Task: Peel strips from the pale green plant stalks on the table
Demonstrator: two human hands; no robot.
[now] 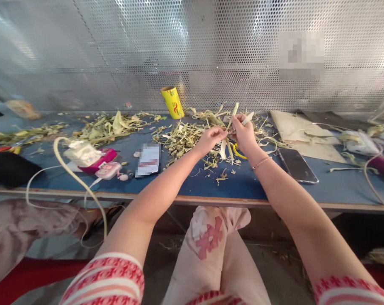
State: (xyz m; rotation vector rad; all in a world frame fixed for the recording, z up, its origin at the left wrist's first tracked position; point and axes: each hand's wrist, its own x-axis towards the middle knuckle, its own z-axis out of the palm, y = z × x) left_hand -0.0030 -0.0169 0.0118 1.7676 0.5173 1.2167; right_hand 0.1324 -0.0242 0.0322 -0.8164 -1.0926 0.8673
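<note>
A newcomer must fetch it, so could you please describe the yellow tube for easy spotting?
Find the blue table before the perforated metal wall. At its back, behind the heap of strips beside the left hand, stands the yellow tube: an open-topped printed cylinder, vivid against pale strips.

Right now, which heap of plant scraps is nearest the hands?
The middle heap, in front of the yellow tube: it lies close to the left hand and right hand, whereas the left heap sits farther off.
</note>
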